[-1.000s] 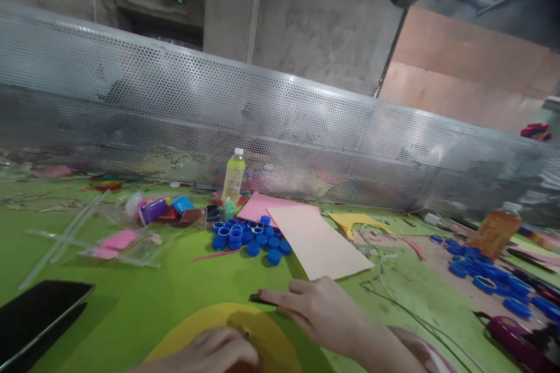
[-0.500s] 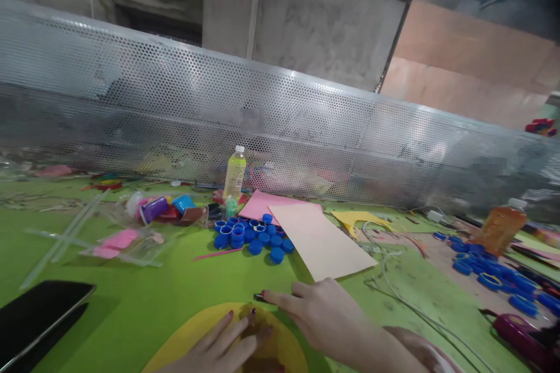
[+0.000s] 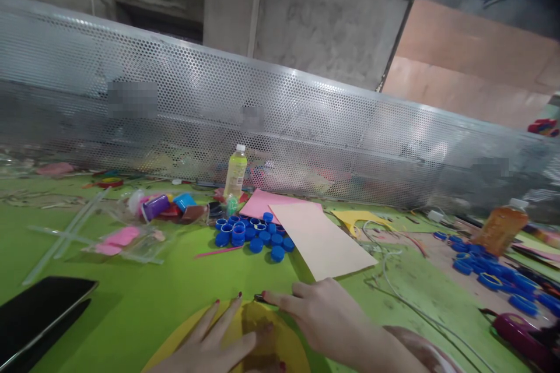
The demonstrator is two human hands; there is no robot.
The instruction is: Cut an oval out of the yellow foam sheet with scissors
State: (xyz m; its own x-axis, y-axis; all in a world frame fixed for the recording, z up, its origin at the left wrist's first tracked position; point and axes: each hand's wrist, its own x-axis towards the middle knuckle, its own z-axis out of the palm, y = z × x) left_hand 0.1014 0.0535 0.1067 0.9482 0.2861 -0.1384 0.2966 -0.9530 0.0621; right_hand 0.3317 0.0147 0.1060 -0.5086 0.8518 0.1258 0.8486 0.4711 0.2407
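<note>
A round yellow sheet (image 3: 184, 341) lies on the green tabletop at the bottom middle, its near part cut off by the frame edge. My left hand (image 3: 214, 335) rests flat on it with the fingers spread, two fingertips near its far edge. My right hand (image 3: 324, 312) is closed at the sheet's far right edge, its index finger stretched along a small dark-tipped tool (image 3: 259, 298). Most of that tool is hidden under the fingers, so its kind cannot be made out.
Blue bottle caps (image 3: 256, 236) cluster beyond my hands, beside pink paper (image 3: 262, 204) and a pale sheet (image 3: 324, 245). A phone-like black slab (image 3: 39, 315) lies left. Rightward are a white cable (image 3: 420, 315), a maroon tool (image 3: 520, 332), more blue caps (image 3: 490, 281) and an amber bottle (image 3: 503, 227).
My left hand has slid forward and slightly left over the yellow sheet, its fingers reaching closer to the far edge. My right hand stays almost where it was.
</note>
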